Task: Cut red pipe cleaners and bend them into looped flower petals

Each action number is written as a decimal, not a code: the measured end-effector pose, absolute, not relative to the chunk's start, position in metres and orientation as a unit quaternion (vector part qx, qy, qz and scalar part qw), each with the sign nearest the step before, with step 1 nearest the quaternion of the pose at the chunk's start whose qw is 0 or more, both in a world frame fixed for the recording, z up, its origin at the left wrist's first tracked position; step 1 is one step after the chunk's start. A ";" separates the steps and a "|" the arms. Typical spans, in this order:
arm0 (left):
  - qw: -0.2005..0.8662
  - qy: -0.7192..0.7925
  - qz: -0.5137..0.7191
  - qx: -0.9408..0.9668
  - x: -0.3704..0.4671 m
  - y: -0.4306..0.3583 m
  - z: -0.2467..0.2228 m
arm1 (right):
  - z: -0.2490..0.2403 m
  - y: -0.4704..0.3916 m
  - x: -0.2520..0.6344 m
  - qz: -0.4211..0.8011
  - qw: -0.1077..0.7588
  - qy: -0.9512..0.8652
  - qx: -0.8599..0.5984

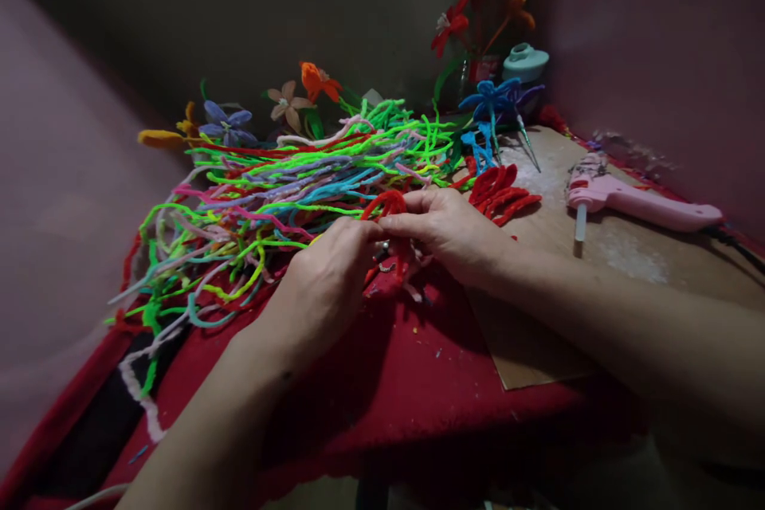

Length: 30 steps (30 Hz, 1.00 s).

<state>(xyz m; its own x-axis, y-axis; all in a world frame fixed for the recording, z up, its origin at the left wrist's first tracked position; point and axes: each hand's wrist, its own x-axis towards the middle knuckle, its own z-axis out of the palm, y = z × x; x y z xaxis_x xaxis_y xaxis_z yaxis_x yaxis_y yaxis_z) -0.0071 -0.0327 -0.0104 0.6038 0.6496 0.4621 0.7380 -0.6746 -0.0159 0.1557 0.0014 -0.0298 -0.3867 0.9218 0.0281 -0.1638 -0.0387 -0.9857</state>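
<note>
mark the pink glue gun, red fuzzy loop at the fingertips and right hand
Pink glue gun (649,205), head view: on the handle.
Red fuzzy loop (388,197), head view: on its top curve.
Right hand (449,228), head view: on its back.

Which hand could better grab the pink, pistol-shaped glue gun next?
Probably the right hand: the pink, pistol-shaped glue gun lies to the right, nearer it than the left hand. Both hands are at the fuzzy red looped strand.

A craft corner; glue gun, heaped pipe cleaners, fuzzy flowers show it.
</note>
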 end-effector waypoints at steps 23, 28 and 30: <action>0.067 -0.491 -0.288 -0.819 -0.009 -0.038 -0.012 | -0.022 -0.005 0.158 0.647 0.401 -0.552 -0.340; -0.100 -0.494 -0.335 -0.796 -0.010 -0.034 -0.010 | -0.025 -0.004 0.158 0.708 0.384 -0.521 -0.284; -0.202 -0.477 -0.361 -0.776 -0.010 -0.032 -0.008 | -0.028 -0.003 0.158 0.735 0.372 -0.510 -0.249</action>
<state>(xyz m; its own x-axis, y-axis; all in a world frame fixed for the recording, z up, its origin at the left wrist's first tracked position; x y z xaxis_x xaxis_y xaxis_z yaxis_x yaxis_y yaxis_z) -0.0096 -0.0320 -0.0083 0.2855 0.8853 0.3671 0.5941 -0.4641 0.6570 0.1577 -0.0034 -0.0277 -0.5994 0.8004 0.0132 -0.2922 -0.2033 -0.9345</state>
